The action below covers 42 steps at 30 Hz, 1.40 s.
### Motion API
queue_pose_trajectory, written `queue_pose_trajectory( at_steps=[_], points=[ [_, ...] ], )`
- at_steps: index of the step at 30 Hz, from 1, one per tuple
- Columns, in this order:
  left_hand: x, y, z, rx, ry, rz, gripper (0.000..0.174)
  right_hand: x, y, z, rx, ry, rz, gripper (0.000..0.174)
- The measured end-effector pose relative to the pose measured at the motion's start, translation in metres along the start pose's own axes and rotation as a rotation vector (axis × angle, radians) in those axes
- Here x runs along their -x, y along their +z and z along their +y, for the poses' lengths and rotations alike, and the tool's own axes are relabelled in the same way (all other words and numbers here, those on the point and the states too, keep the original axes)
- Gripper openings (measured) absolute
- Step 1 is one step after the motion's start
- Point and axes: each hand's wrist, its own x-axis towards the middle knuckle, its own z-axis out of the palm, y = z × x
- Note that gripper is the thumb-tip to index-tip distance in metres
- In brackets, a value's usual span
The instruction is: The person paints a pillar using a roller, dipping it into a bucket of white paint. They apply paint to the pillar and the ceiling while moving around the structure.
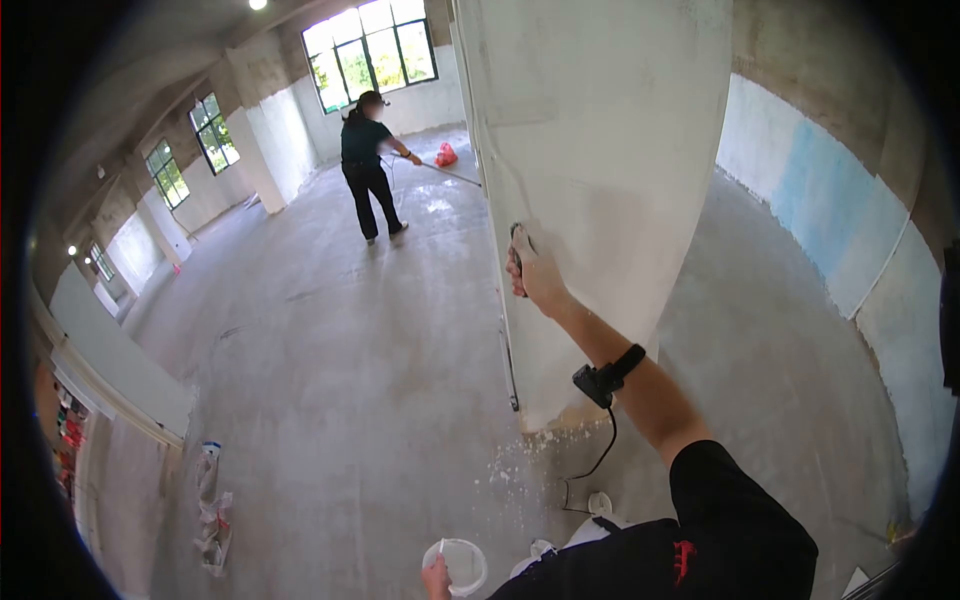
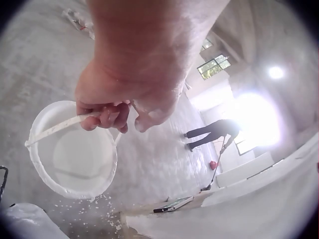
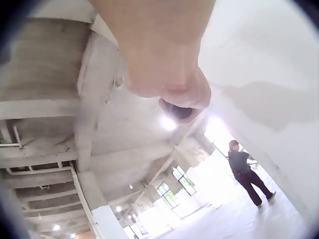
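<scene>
In the head view my right hand (image 1: pixel 542 280) is raised to the pale plastered column (image 1: pixel 610 130), close to its left edge. Its fingers curl around a dark-handled tool; the round handle end (image 3: pixel 180 112) shows in the right wrist view. The rest of that tool is mostly hidden, so I cannot tell its kind. Low down, my left hand (image 2: pixel 132 97) grips the bail handle (image 2: pixel 57 128) of a white bucket (image 2: pixel 75 193). The bucket hangs below the curled fingers, with whitish material inside. A damp-looking darker patch (image 1: pixel 622 215) marks the column right of my right hand.
Beyond the column another person (image 1: pixel 368 165) stands holding a long pole (image 1: pixel 450 174). A red bag (image 1: pixel 446 155) lies on the floor behind. White splatters (image 1: pixel 515 470) dot the floor by the column's base. A plastic-wrapped bundle (image 1: pixel 213 515) lies to the left.
</scene>
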Motion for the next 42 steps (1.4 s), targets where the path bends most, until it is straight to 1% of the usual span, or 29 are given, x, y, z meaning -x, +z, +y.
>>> queue_pose_trajectory(
  at_steps=[2, 4, 6, 9, 11, 13, 15, 17, 20, 22, 24, 25, 26, 28, 30, 31, 33, 34, 36, 37, 39, 41, 42],
  points=[
    [0.012, -0.001, 0.006, -0.001, 0.000, 0.003, 0.049, 0.018, -0.004, 0.031, -0.012, 0.049, 0.027, 0.044],
    [0.012, -0.002, 0.006, -0.007, 0.049, -0.010, 0.047, 0.034, -0.010, 0.061, -0.055, 0.087, -0.005, 0.044],
    [0.020, -0.003, 0.011, -0.005, 0.032, -0.005, 0.046, 0.047, -0.016, 0.094, -0.065, 0.100, 0.011, 0.044],
    [0.034, -0.006, 0.017, 0.003, 0.028, -0.008, 0.045, 0.067, -0.027, 0.135, -0.126, 0.177, 0.000, 0.043],
    [0.040, -0.007, 0.020, 0.005, 0.037, -0.011, 0.045, 0.079, -0.033, 0.162, -0.095, 0.248, 0.044, 0.043],
    [0.043, -0.008, 0.021, 0.013, 0.019, -0.017, 0.045, 0.084, -0.041, 0.195, -0.085, 0.242, 0.068, 0.044],
    [0.047, -0.008, 0.022, -0.007, 0.015, -0.004, 0.045, 0.087, -0.045, 0.211, -0.073, 0.235, 0.093, 0.045],
    [0.045, -0.009, 0.019, -0.024, 0.018, 0.007, 0.045, 0.084, -0.044, 0.211, 0.052, 0.116, 0.148, 0.046],
    [0.049, -0.013, 0.000, 0.004, 0.018, 0.010, 0.045, 0.071, -0.037, 0.196, -0.046, 0.094, 0.115, 0.046],
    [0.037, -0.008, -0.001, -0.129, 0.010, 0.027, 0.045, 0.049, -0.024, 0.161, -0.041, 0.033, 0.107, 0.045],
    [0.031, -0.008, -0.008, -0.106, 0.028, 0.025, 0.045, 0.046, -0.008, 0.130, -0.042, 0.011, 0.118, 0.044],
    [0.031, -0.008, -0.011, -0.091, 0.028, 0.006, 0.045, 0.038, -0.002, 0.107, -0.087, -0.016, 0.075, 0.044],
    [0.035, -0.004, -0.007, -0.094, 0.029, 0.008, 0.045, 0.030, 0.000, 0.085, -0.126, -0.042, 0.033, 0.043],
    [0.042, 0.000, 0.003, -0.050, 0.031, 0.019, 0.044, 0.011, 0.013, 0.052, -0.142, -0.103, 0.017, 0.041],
    [0.037, -0.001, 0.000, -0.070, 0.034, 0.004, 0.043, 0.001, 0.023, 0.009, -0.168, -0.089, -0.020, 0.040],
    [0.034, -0.001, -0.001, -0.087, 0.038, -0.014, 0.043, -0.004, 0.028, -0.009, -0.169, -0.089, -0.020, 0.040],
    [0.035, 0.001, 0.001, -0.079, 0.037, -0.019, 0.042, -0.012, 0.037, -0.034, -0.109, -0.161, -0.015, 0.039],
    [0.036, 0.001, 0.003, -0.070, 0.034, -0.025, 0.042, -0.012, 0.040, -0.035, -0.111, -0.160, -0.013, 0.039],
    [0.036, 0.002, 0.008, -0.086, 0.037, -0.032, 0.041, -0.011, 0.044, -0.037, -0.061, -0.165, 0.026, 0.045],
    [0.037, 0.003, 0.013, -0.101, 0.042, -0.038, 0.041, -0.013, 0.040, -0.031, -0.063, -0.162, 0.029, 0.045],
    [0.032, 0.005, 0.011, -0.086, 0.060, -0.041, 0.041, -0.006, 0.034, 0.003, -0.113, -0.047, -0.045, 0.044],
    [0.031, 0.004, 0.009, -0.080, 0.072, -0.045, 0.040, 0.012, 0.030, 0.031, -0.109, -0.028, 0.000, 0.044],
    [0.030, 0.004, 0.011, -0.096, 0.065, -0.056, 0.040, 0.019, 0.027, 0.052, -0.115, -0.017, -0.007, 0.043]
  ],
)
